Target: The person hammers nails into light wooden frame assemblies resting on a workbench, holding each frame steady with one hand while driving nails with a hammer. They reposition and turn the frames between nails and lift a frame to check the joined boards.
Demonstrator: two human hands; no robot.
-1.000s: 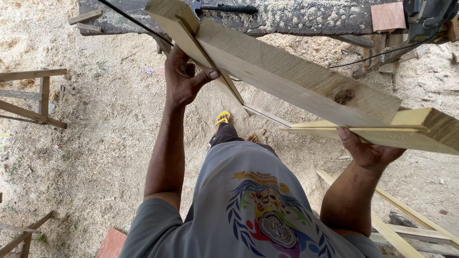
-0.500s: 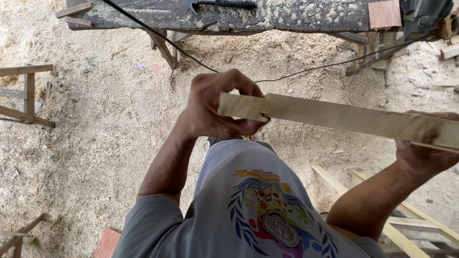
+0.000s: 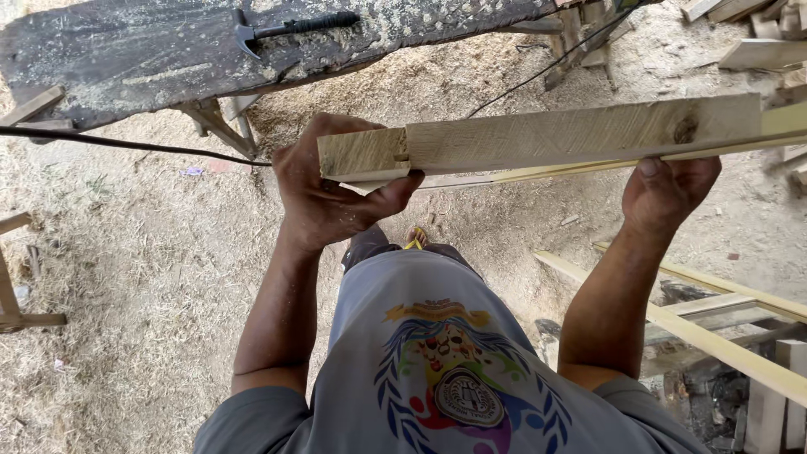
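Observation:
I hold a long pale wooden board (image 3: 572, 134) level in front of my chest, running from the middle to the right edge of the view. My left hand (image 3: 328, 189) grips its notched left end, thumb under it. My right hand (image 3: 668, 193) supports the board from below near a dark knot. A thinner pale strip lies along the board's underside.
A dark, sawdust-covered workbench (image 3: 168, 50) stands ahead with a black hammer (image 3: 290, 29) on it. A black cable (image 3: 126, 145) crosses the left. Pale wooden slats (image 3: 723, 336) lie at the lower right, wood offcuts (image 3: 756, 42) at the upper right. Sawdust covers the ground.
The board has swung from tilted to level and come closer to the camera. Both hands shifted their grip with it.

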